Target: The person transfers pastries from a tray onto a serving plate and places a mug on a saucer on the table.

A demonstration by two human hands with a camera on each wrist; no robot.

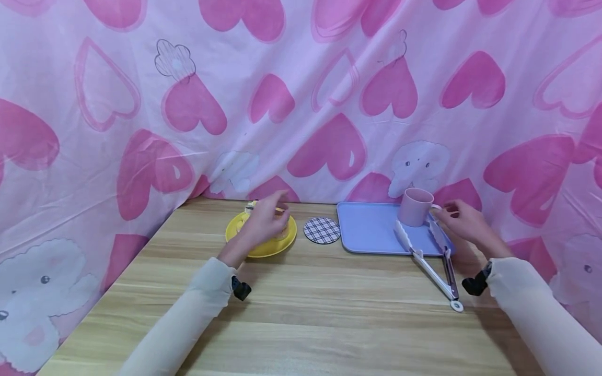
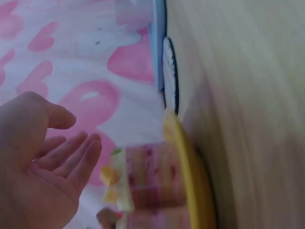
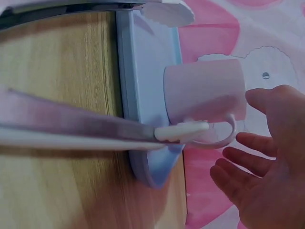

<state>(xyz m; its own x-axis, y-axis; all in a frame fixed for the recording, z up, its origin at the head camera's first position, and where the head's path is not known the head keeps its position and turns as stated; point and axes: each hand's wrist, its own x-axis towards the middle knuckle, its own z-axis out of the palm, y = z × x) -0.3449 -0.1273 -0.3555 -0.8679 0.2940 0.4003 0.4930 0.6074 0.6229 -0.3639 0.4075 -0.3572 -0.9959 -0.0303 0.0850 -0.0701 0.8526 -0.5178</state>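
Note:
On the left, a yellow plate [image 1: 263, 253] holds cake slices [image 2: 153, 175] with pink and cream layers. My left hand [image 1: 263, 222] hovers over them, its fingers loosely bent and apart from the cake in the left wrist view. A pink mug [image 1: 413, 209] stands upright on the blue tray [image 1: 369, 232]. Beside its handle [image 3: 228, 136] is my right hand [image 1: 464, 222], thumb and fingers spread and not wrapped around it. Spread metal tongs [image 1: 431, 272] with white tips lie partly across the tray, one arm on each side of the mug's front.
Between plate and tray lies a round checked coaster [image 1: 322, 231]. A pink heart-patterned curtain [image 1: 301, 104] hangs along the back edge of the wooden table [image 1: 329, 313]. The tongs' hinged end reaches past the tray's front rim.

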